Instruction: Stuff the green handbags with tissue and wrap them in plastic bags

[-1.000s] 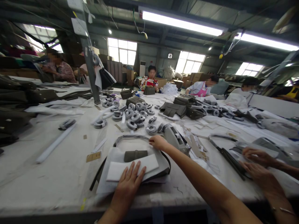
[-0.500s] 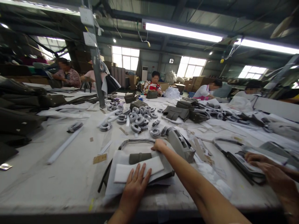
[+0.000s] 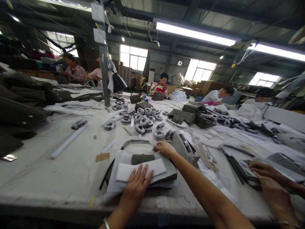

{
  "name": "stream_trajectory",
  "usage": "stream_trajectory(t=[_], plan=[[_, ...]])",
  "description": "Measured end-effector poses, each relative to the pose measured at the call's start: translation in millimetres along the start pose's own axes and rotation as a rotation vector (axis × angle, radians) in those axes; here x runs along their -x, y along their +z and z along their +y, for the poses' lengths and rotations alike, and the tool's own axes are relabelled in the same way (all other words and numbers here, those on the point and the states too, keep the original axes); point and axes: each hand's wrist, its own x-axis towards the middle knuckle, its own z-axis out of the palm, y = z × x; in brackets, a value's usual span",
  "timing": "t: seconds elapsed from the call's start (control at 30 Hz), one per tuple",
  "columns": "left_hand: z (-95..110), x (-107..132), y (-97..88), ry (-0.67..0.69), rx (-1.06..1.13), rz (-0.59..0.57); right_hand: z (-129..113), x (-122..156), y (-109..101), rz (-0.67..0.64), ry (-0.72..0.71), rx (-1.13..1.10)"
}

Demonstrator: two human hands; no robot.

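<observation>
A dark olive handbag lies flat before me, largely covered by white wrapping paper. My left hand rests on it with fingers spread, pressing a folded white foam strip. Just beyond the strip is a small olive rolled piece. The bag's handle, wrapped in grey, arches over the top. At the handle's right end, my right hand has its fingers pinched together; what is between them is hidden. Close by the right forearm stands a grey tape dispenser.
Several coiled, wrapped straps are heaped beyond the bag. Olive bags are piled behind them, and more dark pieces at left. A co-worker's hands handle another bag at right. A metal post rises from the table.
My right hand has shifted slightly along the handle's end, its fingers now more pinched. The left hand stays flat on the foam strip. The view has tilted a little.
</observation>
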Motion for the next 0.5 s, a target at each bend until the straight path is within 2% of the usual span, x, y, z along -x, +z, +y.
stream_trajectory(t=[0.13,0.27,0.4,0.5], plan=[[-4,-3,5.6,0.022,0.022,0.010,12,12,-10,0.002,-0.136,-0.273],[-10,-10,11.6,-0.004,0.041,-0.017,16,30,-22,0.045,-0.250,-0.417],[-14,-15,15.3,0.007,0.051,-0.044,13,63,-34,0.058,-0.330,-0.434],[-14,-17,15.2,0.013,0.053,-0.063,13,94,-35,0.052,-0.439,-0.333]])
